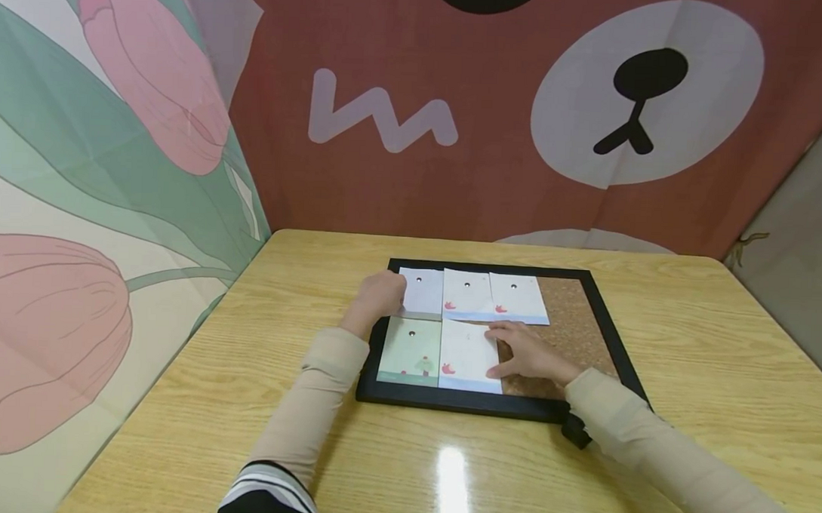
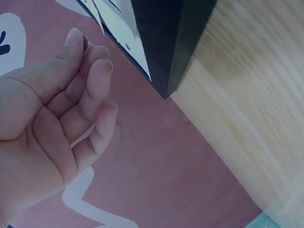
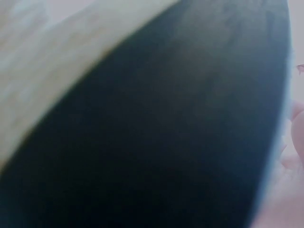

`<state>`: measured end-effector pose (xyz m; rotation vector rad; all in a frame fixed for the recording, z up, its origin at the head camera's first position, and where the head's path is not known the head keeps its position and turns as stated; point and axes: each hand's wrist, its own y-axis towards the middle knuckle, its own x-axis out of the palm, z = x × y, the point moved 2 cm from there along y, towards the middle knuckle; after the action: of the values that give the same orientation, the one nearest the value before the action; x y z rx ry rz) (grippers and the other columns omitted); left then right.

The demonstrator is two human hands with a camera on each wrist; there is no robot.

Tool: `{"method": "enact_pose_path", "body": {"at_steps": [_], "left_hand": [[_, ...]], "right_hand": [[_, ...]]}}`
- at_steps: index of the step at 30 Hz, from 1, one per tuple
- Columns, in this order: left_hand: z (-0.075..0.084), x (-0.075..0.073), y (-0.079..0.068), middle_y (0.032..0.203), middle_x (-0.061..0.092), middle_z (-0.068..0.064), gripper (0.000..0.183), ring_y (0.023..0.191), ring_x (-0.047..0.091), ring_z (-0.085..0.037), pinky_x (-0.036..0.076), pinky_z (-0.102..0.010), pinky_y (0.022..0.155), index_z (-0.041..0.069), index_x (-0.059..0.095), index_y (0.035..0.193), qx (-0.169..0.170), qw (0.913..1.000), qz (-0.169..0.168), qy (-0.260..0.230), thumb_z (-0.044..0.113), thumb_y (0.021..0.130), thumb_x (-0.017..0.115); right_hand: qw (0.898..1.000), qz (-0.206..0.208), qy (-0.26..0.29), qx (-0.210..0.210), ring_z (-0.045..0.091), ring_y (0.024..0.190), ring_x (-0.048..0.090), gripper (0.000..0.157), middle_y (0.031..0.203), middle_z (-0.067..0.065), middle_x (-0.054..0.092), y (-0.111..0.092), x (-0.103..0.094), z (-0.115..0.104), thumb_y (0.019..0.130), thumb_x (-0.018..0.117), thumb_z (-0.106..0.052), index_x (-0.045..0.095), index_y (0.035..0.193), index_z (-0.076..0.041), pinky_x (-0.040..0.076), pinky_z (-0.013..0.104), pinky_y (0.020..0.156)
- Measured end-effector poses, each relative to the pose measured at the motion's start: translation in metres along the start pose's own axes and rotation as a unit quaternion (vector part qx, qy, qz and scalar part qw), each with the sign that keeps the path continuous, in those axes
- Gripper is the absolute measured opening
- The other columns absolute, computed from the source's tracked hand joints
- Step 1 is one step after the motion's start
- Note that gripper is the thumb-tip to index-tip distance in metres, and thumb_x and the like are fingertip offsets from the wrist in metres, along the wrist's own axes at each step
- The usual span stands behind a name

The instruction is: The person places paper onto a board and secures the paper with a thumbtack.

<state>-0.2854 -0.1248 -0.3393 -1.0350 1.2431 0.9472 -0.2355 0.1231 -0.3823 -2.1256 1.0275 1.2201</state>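
Note:
A black-framed cork board (image 1: 572, 322) lies on the table with several paper cards on it. Over the upper left card (image 1: 419, 298), at the frame's left side, is my left hand (image 1: 382, 292). Its thumb and forefinger pinch a small dark round thumbtack (image 2: 85, 42), largely hidden by the fingertips. My right hand (image 1: 526, 351) rests with spread fingers at the right edge of the lower white card (image 1: 467, 356), which bears a small red picture; I see no tack in it. The right wrist view mostly shows a blurred dark surface, with part of the right hand (image 3: 297, 137) at its edge.
Tacks show at the top of the green card (image 1: 410, 354) and of the upper cards (image 1: 467, 296). Bare cork lies to their right. Around the board is a wooden table (image 1: 706, 357); a printed cloth (image 1: 488, 176) hangs behind it.

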Motion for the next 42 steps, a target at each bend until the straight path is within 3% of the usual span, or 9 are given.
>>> {"method": "enact_pose_path", "body": {"at_steps": [12,29,42], "left_hand": [[0.016,-0.003,-0.002,0.08,0.063,-0.002,0.007,0.067,0.052,-0.015,0.045,-0.026,0.059,0.007,0.068,0.085,0.033,0.9992,-0.004,-0.021,0.013,0.081,0.066],[0.034,-0.007,-0.004,0.08,0.061,-0.001,0.005,0.072,0.051,-0.014,0.045,-0.026,0.064,0.008,0.067,0.084,0.076,0.9968,0.0,-0.026,0.012,0.084,0.063],[0.054,0.0,0.001,0.071,0.054,0.002,0.012,0.061,0.042,-0.011,0.035,-0.022,0.055,0.01,0.062,0.075,0.125,0.9908,-0.041,-0.033,0.011,0.087,0.058]], "right_hand": [[1.0,0.006,-0.004,-0.012,0.044,0.118,0.03,0.07,0.129,0.026,0.039,-0.001,0.0,-0.001,0.073,0.073,-0.033,0.047,0.123,0.008,0.021,0.062,0.092],[1.0,0.001,0.0,0.006,0.042,0.119,0.03,0.071,0.13,0.025,0.039,-0.001,0.0,-0.003,0.072,0.073,-0.033,0.047,0.124,0.007,0.022,0.059,0.093],[1.0,0.003,-0.002,0.002,0.043,0.119,0.03,0.07,0.129,0.025,0.039,0.0,0.0,-0.001,0.072,0.074,-0.032,0.047,0.124,0.007,0.021,0.06,0.094]]}}
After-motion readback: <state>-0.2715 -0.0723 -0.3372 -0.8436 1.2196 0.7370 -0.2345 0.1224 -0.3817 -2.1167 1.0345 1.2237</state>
